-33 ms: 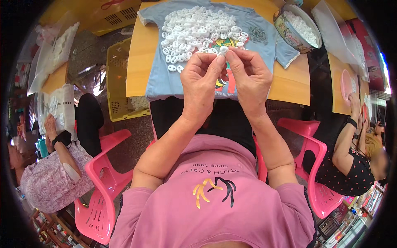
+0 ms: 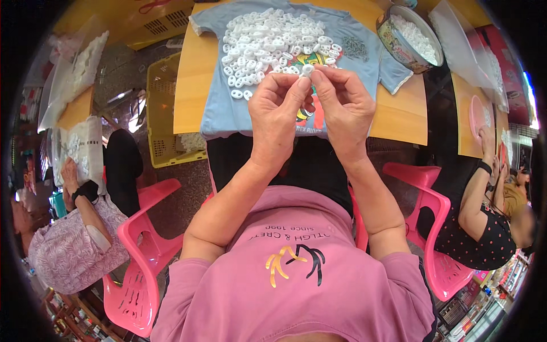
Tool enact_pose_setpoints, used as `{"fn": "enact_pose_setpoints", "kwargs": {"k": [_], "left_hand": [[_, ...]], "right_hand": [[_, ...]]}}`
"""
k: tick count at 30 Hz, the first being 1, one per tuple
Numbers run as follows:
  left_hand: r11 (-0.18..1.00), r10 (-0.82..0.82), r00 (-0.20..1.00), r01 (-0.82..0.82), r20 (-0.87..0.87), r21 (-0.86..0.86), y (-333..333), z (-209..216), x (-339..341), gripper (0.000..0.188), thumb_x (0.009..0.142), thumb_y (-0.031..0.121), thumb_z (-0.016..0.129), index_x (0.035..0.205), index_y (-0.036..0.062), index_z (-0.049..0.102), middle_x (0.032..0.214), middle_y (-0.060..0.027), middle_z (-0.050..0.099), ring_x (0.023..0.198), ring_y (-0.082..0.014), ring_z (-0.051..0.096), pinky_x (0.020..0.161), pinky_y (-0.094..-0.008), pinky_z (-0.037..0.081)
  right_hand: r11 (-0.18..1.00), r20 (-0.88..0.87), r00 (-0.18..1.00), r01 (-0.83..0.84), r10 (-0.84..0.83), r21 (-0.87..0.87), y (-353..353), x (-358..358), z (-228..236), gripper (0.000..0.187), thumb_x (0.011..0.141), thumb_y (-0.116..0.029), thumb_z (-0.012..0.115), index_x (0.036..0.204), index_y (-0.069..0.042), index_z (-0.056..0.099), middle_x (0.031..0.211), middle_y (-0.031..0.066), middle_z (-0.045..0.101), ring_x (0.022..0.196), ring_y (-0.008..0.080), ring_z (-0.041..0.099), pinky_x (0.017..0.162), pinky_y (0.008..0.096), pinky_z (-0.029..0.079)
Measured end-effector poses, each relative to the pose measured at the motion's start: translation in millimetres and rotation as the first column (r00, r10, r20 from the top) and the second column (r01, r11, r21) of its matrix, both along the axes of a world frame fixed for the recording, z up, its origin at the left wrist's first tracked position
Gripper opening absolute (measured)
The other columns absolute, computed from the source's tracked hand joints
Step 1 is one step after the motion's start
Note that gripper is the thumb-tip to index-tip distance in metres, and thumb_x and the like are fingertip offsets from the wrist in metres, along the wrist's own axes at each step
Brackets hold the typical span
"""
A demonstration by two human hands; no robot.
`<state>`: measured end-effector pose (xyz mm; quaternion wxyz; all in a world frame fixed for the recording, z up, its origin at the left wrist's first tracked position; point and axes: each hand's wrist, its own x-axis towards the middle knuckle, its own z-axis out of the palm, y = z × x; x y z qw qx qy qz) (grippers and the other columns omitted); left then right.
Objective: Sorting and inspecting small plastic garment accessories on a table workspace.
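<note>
Between my two hands, over the near part of a blue T-shirt (image 2: pixel 222 117), is a small white plastic piece (image 2: pixel 307 69). My left hand (image 2: pixel 277 108) pinches it from the left with thumb and fingers. From the other side my right hand (image 2: pixel 347 111) closes on it too, fingertips almost touching the left ones. Just beyond lies a heap of white oval plastic pieces with two holes (image 2: pixel 268 40), spread on the shirt. To the right of the heap sits a small pile of thin metal parts (image 2: pixel 355 49), too small to name. My fingers hide part of the held piece.
A round tin (image 2: pixel 411 39) of white pieces stands at the table's (image 2: pixel 188 91) far right. Left of the table is a yellow plastic crate (image 2: pixel 162 114). Pink chairs (image 2: pixel 145 251) flank me. One person works on each side, the left one in a patterned top (image 2: pixel 74 248).
</note>
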<state>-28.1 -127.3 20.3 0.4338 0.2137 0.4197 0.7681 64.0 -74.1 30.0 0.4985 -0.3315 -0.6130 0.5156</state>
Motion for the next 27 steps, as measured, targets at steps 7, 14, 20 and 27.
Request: {"fn": "enact_pose_setpoints", "kwargs": {"k": [7,14,20,27], "left_hand": [[1.0,-0.018,0.994,0.017,-0.11,-0.012,-1,-9,-7,0.012,0.091,0.01,0.065,0.092,-0.0006,0.06,0.078,-0.0031,0.063,0.068,-0.0073,0.057,0.061,-0.0208,0.047],[0.996,-0.007,0.935,0.04,-0.356,0.086,-8,-21,-13,0.02,0.09,0.008,0.067,0.106,0.002,0.057,0.104,-0.0041,0.06,0.086,-0.0075,0.057,0.071,-0.0203,0.048],[0.957,-0.112,0.897,0.213,-0.428,0.197,-7,-18,-32,0.044,0.088,0.012,0.069,0.128,0.0032,0.051,0.123,-0.0081,0.049,0.11,-0.0135,0.05,0.083,-0.0264,0.048],[0.955,0.083,0.879,0.064,-0.47,0.289,-7,-22,-30,0.027,0.089,0.011,0.068,0.111,0.0004,0.056,0.11,-0.0061,0.054,0.099,-0.0116,0.054,0.081,-0.0243,0.046]], "right_hand": [[0.987,0.087,0.996,0.01,-0.025,0.163,3,1,-7,0.013,0.091,-0.004,0.065,0.102,0.002,0.065,0.093,0.0043,0.067,0.082,0.0059,0.061,0.074,0.0196,0.05],[0.912,-0.284,0.953,-0.211,0.11,-0.353,2,3,-5,0.015,0.092,-0.007,0.064,0.104,0.002,0.063,0.097,0.0065,0.066,0.083,0.0081,0.061,0.074,0.0207,0.05],[0.876,-0.34,0.925,-0.298,0.167,-0.38,-5,5,4,0.019,0.092,-0.006,0.063,0.109,0.003,0.063,0.099,0.0067,0.067,0.084,0.0086,0.06,0.075,0.0214,0.05],[0.924,-0.238,0.959,-0.226,0.155,-0.309,-12,4,13,0.019,0.09,-0.006,0.065,0.107,0.003,0.065,0.101,0.0079,0.068,0.086,0.0086,0.061,0.078,0.0215,0.05]]}}
